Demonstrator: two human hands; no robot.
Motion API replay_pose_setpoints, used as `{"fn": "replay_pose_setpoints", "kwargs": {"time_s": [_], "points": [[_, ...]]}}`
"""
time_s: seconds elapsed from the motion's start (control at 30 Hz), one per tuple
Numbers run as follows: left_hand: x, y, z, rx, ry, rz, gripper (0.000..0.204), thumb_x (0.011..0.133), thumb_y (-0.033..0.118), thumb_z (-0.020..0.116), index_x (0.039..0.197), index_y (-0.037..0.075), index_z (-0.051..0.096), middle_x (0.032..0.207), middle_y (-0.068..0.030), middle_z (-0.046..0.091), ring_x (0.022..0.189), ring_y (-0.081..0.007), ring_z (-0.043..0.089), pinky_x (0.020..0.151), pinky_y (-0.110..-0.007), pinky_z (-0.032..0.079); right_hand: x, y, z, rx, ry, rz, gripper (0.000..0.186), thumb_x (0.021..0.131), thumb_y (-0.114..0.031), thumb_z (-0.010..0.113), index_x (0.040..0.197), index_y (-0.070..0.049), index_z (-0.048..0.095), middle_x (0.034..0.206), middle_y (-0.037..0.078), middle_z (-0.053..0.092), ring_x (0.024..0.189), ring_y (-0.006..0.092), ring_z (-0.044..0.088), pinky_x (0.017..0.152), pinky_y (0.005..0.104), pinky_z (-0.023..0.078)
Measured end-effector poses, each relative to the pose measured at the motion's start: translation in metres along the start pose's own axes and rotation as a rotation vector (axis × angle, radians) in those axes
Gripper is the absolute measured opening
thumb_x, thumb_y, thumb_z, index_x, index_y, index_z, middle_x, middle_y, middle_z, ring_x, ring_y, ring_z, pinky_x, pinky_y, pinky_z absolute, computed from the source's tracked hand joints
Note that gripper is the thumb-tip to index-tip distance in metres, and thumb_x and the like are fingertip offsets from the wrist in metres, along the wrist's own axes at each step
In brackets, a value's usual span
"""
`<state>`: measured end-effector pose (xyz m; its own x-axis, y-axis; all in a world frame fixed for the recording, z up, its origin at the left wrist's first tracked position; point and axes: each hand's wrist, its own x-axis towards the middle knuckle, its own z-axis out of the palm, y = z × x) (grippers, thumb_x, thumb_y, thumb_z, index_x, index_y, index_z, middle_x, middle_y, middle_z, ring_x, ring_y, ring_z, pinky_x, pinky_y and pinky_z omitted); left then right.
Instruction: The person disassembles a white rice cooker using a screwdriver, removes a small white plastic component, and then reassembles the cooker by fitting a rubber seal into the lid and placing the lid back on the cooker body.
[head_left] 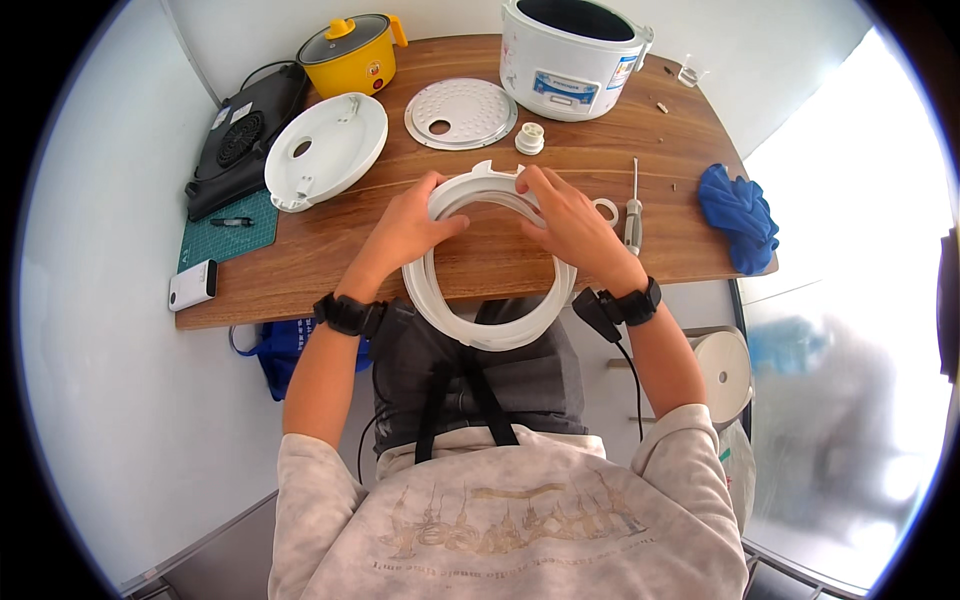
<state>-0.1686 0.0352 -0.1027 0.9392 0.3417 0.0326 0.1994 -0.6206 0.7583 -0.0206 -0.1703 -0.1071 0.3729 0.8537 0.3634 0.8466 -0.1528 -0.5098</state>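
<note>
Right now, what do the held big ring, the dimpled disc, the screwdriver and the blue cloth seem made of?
Big ring: probably plastic; smooth, whitish, softly shiny, with moulded-looking edges.
Dimpled disc: pale and dull; thin metal or plastic, I can't tell which.
Screwdriver: slim greyish shaft, likely metal; thicker, smooth-looking handle, likely plastic.
Blue cloth: likely fabric; matte, with soft crumpled folds.

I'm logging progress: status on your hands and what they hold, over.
Left hand, right hand: both gripping large white plastic ring. Ring partly over brown wooden table. Grey-handled metal screwdriver right, apart.
</note>
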Motion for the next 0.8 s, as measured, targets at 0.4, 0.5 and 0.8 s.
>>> {"fn": "replay_pose_setpoints", "kwargs": {"time_s": [0.4,0.5,0.8], "points": [[0.007,-0.022,0.010,-0.288,-0.059,-0.058,0.038,0.096,0.018,0.071,0.130,0.003,0.060,0.089,-0.0032,0.066,0.073,-0.0095,0.062,0.069,-0.026,0.053,0.001,0.006,0.000,0.084,-0.026,-0.024,0.035,0.090,-0.010,0.069,0.117,-0.005,0.047,0.115,0.020,0.065,0.098,0.0433,0.065,0.080,0.0496,0.052],[0.005,-0.020,0.013,-0.297,-0.038,-0.053,0.036,0.098,0.018,0.068,0.130,0.004,0.059,0.087,-0.0027,0.066,0.073,-0.0093,0.062,0.068,-0.026,0.054,0.001,0.007,0.001,0.079,-0.029,-0.013,0.033,0.091,-0.008,0.067,0.116,-0.005,0.047,0.114,0.022,0.065,0.098,0.0440,0.065,0.081,0.0507,0.052],[0.006,-0.018,0.014,-0.175,0.005,-0.030,0.034,0.099,0.026,0.068,0.123,0.003,0.059,0.088,-0.0066,0.067,0.073,-0.0126,0.064,0.064,-0.028,0.056,0.002,0.019,0.012,0.141,0.037,0.112,0.037,0.093,-0.009,0.068,0.122,-0.004,0.045,0.112,0.024,0.068,0.097,0.0484,0.065,0.080,0.0504,0.050]]}}
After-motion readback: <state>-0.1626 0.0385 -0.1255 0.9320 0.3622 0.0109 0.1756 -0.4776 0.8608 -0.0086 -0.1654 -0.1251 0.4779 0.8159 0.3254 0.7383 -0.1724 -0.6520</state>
